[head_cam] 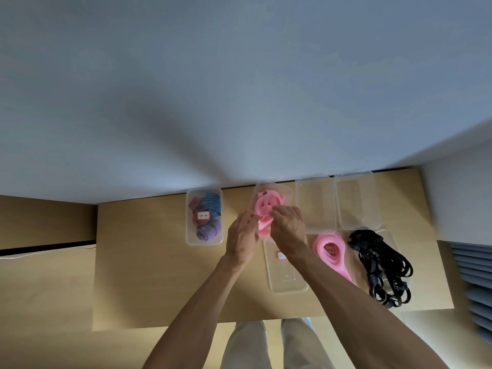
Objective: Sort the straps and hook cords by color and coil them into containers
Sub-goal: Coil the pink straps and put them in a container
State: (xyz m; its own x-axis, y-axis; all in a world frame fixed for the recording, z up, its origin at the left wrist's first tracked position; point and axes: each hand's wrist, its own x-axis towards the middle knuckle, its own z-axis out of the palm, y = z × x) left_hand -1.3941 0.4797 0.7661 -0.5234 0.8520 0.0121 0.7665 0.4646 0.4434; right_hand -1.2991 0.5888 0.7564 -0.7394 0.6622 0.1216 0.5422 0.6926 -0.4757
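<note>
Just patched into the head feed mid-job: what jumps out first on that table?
Both hands meet at mid-table: the right hand pinches the pink strap coiled in a clear container, while the left hand rests flat against its near side. To the right lie another pink coil and a tangle of black cords. At the left, a labelled container holds striped and purple straps.

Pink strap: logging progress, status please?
Both hands, left and right, on pink strap, coiling into its tub. Second pink coil and black cords waiting. Nothing blocking.
</note>
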